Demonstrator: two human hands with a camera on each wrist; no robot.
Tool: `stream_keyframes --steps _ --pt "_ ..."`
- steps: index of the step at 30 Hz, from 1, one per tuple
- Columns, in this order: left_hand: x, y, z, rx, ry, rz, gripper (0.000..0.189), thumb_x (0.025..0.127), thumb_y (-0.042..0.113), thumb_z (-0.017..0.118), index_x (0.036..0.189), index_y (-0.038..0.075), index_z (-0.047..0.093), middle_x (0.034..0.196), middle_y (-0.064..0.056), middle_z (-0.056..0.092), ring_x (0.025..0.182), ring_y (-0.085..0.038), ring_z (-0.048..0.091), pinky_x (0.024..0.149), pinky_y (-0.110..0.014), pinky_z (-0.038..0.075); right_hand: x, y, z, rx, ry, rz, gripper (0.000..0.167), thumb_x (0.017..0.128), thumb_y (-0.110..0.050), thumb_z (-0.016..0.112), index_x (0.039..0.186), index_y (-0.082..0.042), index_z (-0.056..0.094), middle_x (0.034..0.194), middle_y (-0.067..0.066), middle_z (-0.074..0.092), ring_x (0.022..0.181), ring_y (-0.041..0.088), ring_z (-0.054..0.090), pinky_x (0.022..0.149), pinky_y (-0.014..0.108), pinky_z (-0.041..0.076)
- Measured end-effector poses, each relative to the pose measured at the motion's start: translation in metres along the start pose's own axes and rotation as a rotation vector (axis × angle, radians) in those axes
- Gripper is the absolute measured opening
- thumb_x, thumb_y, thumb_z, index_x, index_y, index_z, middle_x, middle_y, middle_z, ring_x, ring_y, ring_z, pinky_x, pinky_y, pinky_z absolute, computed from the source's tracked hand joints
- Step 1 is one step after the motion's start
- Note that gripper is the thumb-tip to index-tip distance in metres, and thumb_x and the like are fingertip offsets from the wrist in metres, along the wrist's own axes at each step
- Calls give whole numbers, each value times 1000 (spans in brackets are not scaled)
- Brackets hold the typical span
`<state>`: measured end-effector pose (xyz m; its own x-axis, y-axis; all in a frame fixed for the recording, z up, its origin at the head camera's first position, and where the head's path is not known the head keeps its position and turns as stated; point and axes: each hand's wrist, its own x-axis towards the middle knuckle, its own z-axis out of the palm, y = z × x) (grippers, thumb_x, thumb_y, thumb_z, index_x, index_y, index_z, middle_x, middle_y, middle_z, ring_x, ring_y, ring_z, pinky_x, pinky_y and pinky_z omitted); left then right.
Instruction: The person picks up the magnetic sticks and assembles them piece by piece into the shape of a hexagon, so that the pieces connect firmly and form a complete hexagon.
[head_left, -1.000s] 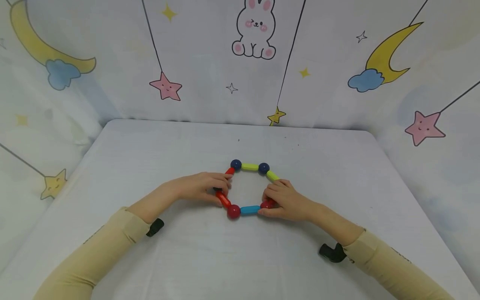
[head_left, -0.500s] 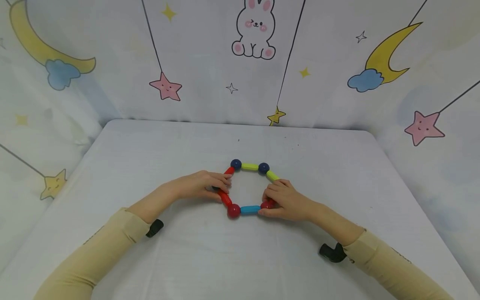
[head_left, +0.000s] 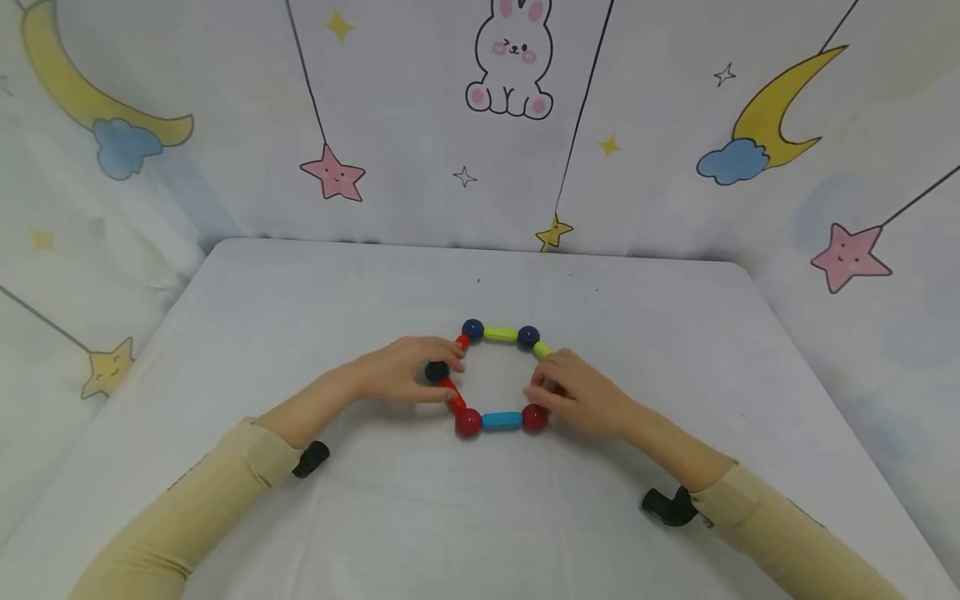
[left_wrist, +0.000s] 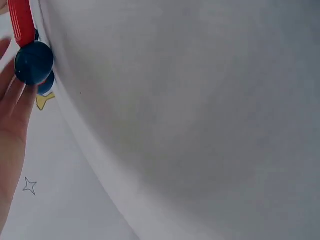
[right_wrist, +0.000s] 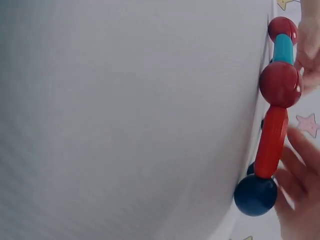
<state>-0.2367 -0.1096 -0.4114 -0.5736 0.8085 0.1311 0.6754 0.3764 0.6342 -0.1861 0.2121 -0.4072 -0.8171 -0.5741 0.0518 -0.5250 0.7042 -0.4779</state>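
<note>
A ring of magnetic balls and rods lies on the table. In the head view, dark blue balls (head_left: 528, 337) and a lime rod (head_left: 500, 334) form its far side; red balls (head_left: 535, 417) and a light blue rod (head_left: 502, 421) form the near side. My left hand (head_left: 405, 371) is spread around the left dark ball (head_left: 437, 372), thumb by a red rod (head_left: 454, 396). Over the ring's right side, my right hand (head_left: 581, 392) has loosely bent fingers. The right wrist view shows them spread behind another red rod (right_wrist: 272, 142) and blue ball (right_wrist: 255, 195), hidden from above.
A white cloth covers the table (head_left: 480, 517). Behind it hangs a pale backdrop (head_left: 405, 100) printed with moons, stars and a rabbit. Dark wrist cameras (head_left: 670, 506) stick out under both beige sleeves (head_left: 795, 533).
My left thumb and fingers have spread apart, uncovering the left dark ball. The right hand has shifted slightly up and away, so the near right red ball shows fully. The ring has hardly moved.
</note>
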Motion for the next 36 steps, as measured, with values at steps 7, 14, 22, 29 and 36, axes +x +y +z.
stream_keyframes --steps 7,14,22,29,36 --pt "13 6 -1 0 207 -399 40 95 30 63 125 3 63 113 -8 66 97 -21 62 77 -31 54 12 13 -12 -75 75 246 37 94 -32 63 120 -6 58 100 8 61 84 21 55 70 34 51" --pt "26 8 8 97 183 -412 27 92 26 68 105 3 73 82 -4 69 70 -15 58 61 -26 48 23 22 -7 -73 -28 331 35 94 -31 64 118 -6 57 74 1 57 62 16 51 55 28 44" --pt "32 9 10 110 191 -431 25 93 27 67 103 5 74 81 -2 69 70 -16 59 62 -26 49 26 20 -5 -89 -17 339 33 95 -29 61 119 -7 55 71 1 53 59 16 49 51 27 40" --pt "35 39 18 322 231 -312 36 91 33 69 115 6 69 108 -8 67 100 -23 61 77 -35 55 25 21 -9 -35 -18 361 39 95 -36 62 119 -7 56 77 3 55 66 18 50 56 29 42" --pt "47 88 53 270 -8 -161 45 88 53 66 112 15 73 98 3 68 86 -10 57 61 -20 47 23 22 -11 -13 -44 381 32 96 -34 60 113 -7 57 74 2 56 64 17 51 56 29 43"
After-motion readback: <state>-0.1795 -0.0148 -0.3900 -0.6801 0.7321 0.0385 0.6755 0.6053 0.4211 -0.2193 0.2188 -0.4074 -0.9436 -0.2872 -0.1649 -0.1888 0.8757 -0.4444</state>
